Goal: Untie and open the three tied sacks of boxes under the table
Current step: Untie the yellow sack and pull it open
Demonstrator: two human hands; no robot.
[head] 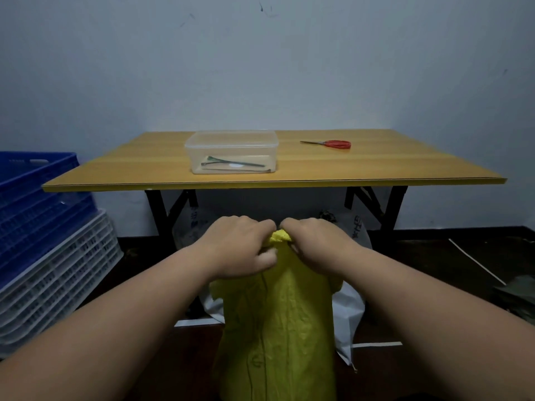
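Yellow sack point(278, 328) neck between both hands' grip

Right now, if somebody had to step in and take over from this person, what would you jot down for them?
Left hand and right hand: both grip the bunched neck of the yellow sack, which stands on the floor in front of the table.
White sacks sit behind it and under the table.
Red scissors and a clear plastic container lie on the tabletop.
Done: nothing visibly open yet.
Left: open the yellow sack, then the others.
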